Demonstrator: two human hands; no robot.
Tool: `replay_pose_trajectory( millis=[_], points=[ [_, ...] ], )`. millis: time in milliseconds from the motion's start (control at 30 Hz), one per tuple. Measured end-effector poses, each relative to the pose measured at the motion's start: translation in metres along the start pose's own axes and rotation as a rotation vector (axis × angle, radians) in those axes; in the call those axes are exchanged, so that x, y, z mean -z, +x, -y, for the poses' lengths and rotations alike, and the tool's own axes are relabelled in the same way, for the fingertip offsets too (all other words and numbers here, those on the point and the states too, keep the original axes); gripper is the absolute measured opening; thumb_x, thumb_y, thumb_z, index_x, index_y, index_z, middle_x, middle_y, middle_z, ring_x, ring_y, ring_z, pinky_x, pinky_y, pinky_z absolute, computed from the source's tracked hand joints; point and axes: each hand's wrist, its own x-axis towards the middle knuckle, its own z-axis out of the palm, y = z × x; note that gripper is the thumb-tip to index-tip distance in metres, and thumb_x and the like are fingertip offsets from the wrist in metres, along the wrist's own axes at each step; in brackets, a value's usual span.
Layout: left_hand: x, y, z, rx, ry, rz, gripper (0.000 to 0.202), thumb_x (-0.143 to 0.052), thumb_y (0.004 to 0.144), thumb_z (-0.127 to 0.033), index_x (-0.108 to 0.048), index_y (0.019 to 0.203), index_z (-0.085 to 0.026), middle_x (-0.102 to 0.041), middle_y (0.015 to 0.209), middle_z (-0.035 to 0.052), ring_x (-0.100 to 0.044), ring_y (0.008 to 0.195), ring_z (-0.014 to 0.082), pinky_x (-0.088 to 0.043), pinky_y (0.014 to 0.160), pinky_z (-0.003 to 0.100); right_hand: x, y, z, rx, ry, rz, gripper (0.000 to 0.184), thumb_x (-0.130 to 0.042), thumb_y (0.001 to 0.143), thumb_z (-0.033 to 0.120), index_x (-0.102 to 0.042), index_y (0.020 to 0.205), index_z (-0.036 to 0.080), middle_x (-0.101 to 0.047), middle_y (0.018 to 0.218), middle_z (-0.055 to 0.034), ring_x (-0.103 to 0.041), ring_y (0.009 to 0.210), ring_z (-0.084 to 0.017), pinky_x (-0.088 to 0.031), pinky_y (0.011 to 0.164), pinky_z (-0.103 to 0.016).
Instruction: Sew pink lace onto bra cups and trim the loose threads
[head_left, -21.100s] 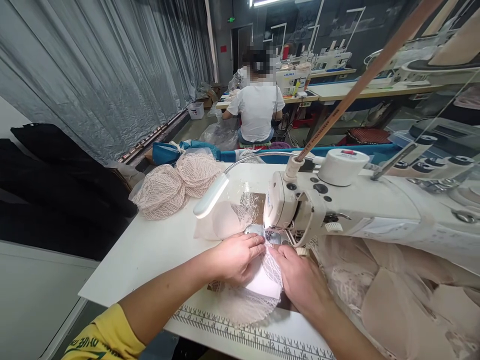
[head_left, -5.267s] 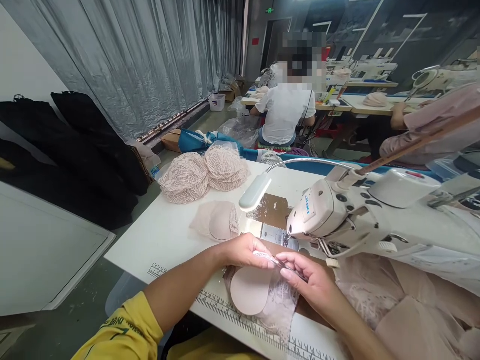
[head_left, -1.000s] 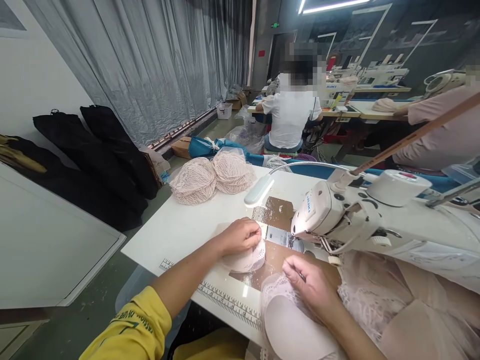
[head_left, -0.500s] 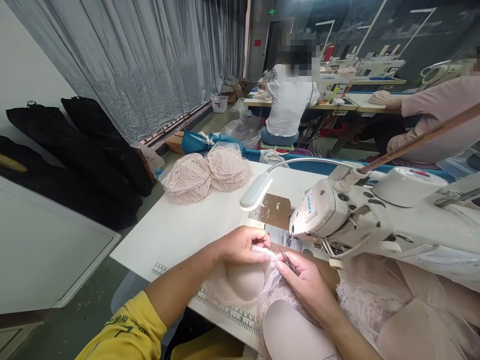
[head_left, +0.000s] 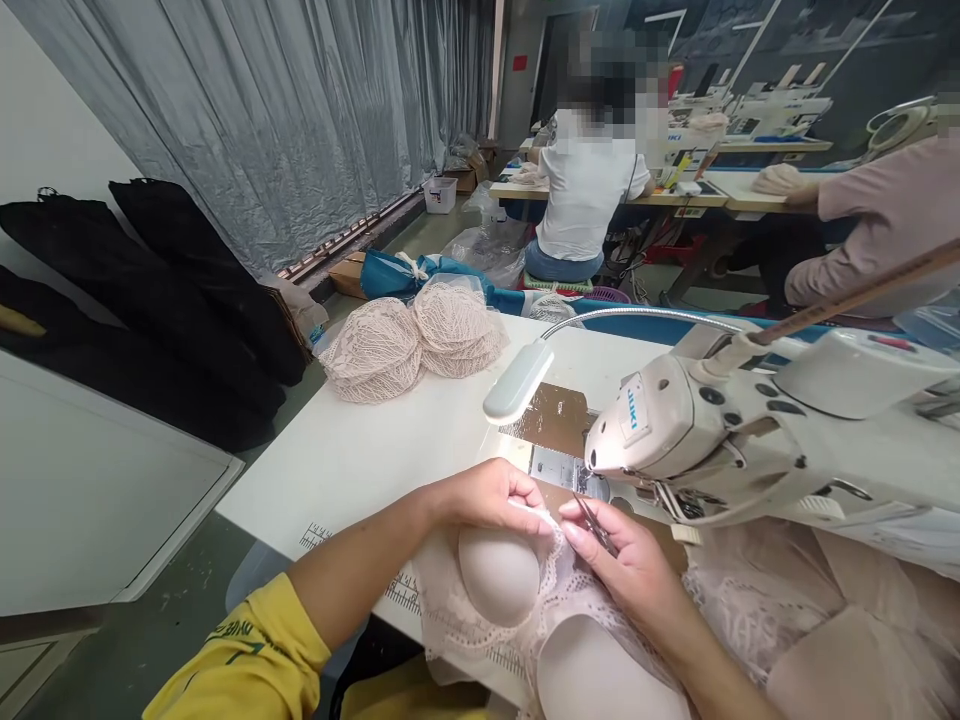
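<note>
My left hand (head_left: 495, 497) is closed on the edge of a pale pink lace bra (head_left: 499, 580), thumb and fingers pinching the trim. The bra's padded cups hang over the table's front edge, towards me. Small thread snips (head_left: 596, 525) lie in my right hand (head_left: 630, 560), blades pointing up and to the left. The thumb of that hand is close to the lace held by the left; whether it also pinches the lace I cannot tell. Both hands are just in front of the sewing machine's needle area.
A white sewing machine (head_left: 656, 420) stands on the right, with a gooseneck lamp (head_left: 519, 382) before it. Stacked lace cups (head_left: 375, 350) sit at the far left of the white table (head_left: 337, 470). More lace fabric (head_left: 817, 610) lies at right. Two people work at tables beyond.
My right hand has shifted slightly right with the snips. The bra's left cup shows more openly, and its lower lace hangs further down. The view has turned a little.
</note>
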Motion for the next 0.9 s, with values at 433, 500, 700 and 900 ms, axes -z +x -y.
replay_pose_trajectory(
  millis=[433,500,700,900],
  points=[
    [-0.002,0.001,-0.001,0.004,-0.024,-0.040,0.030,-0.075,0.070,-0.038,-0.063,0.080,-0.012,-0.057,0.073,-0.0006,-0.048,0.065,0.0093,-0.038,0.058,0.019,0.001,-0.002,0.001,-0.003,0.012,0.032,0.028,-0.053,0.086,0.048,-0.062,0.091,0.022,-0.062,0.082,-0.0020,-0.054,0.070,-0.017,-0.045,0.062,-0.028],
    [-0.002,0.000,-0.003,0.037,-0.051,-0.020,0.028,-0.074,0.071,-0.037,-0.067,0.084,-0.013,-0.063,0.078,0.0023,-0.054,0.068,0.0118,-0.043,0.063,0.022,0.001,-0.002,-0.003,-0.015,0.087,0.020,0.038,-0.050,0.087,0.052,-0.062,0.105,0.021,-0.064,0.086,-0.0037,-0.057,0.071,-0.018,-0.047,0.065,-0.030],
    [-0.004,0.000,-0.002,0.080,-0.111,-0.040,0.029,-0.075,0.071,-0.038,-0.072,0.085,-0.012,-0.066,0.077,0.0041,-0.057,0.068,0.0131,-0.045,0.064,0.023,0.004,-0.003,-0.003,-0.018,0.110,0.039,0.041,-0.053,0.084,0.052,-0.066,0.107,0.021,-0.067,0.092,-0.0065,-0.061,0.092,-0.024,-0.048,0.083,-0.034],
    [-0.008,0.003,0.001,0.077,-0.172,-0.033,0.029,-0.077,0.069,-0.038,-0.070,0.077,-0.011,-0.059,0.064,-0.0008,-0.049,0.061,0.0087,-0.038,0.055,0.019,0.004,-0.002,0.002,-0.021,0.017,0.129,0.033,-0.053,0.087,0.049,-0.064,0.103,0.022,-0.066,0.084,-0.0024,-0.061,0.078,-0.020,-0.048,0.073,-0.032]
  ],
)
